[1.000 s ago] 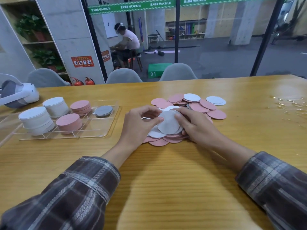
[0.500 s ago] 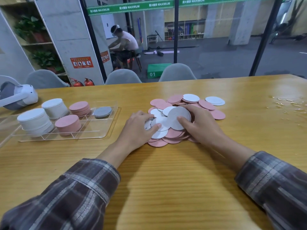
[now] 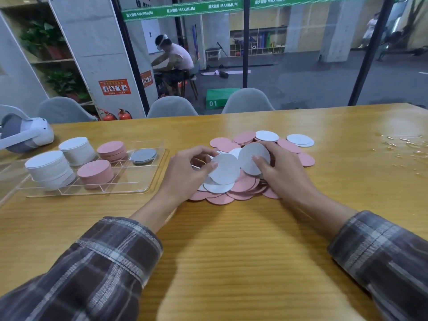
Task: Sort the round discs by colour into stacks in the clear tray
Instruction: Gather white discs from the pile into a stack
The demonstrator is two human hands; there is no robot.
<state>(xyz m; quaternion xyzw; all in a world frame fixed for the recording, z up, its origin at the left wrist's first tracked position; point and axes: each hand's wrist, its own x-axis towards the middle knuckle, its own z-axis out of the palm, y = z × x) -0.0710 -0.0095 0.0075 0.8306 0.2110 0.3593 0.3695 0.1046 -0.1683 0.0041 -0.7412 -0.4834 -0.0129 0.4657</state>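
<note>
A loose pile of pink and white discs [image 3: 243, 184] lies on the wooden table at centre. My left hand [image 3: 187, 172] pinches a white disc [image 3: 225, 169] lifted above the pile's left side. My right hand [image 3: 280, 172] grips another white disc [image 3: 252, 156], tilted up beside the first. The clear tray [image 3: 139, 181] stands to the left. It holds two white stacks [image 3: 49, 169], two pink stacks [image 3: 96, 173] and a low grey stack [image 3: 144, 155].
A white headset [image 3: 25, 135] rests at the table's far left, behind the tray. Water drops [image 3: 403, 147] glisten on the table at the far right. Grey chairs [image 3: 172, 106] line the far edge. Bare wood lies in front of the pile.
Both hands have lifted from the pile, each now with its own white disc. The left hand moved from pressing the discs to pinching one; the right disc stands more upright.
</note>
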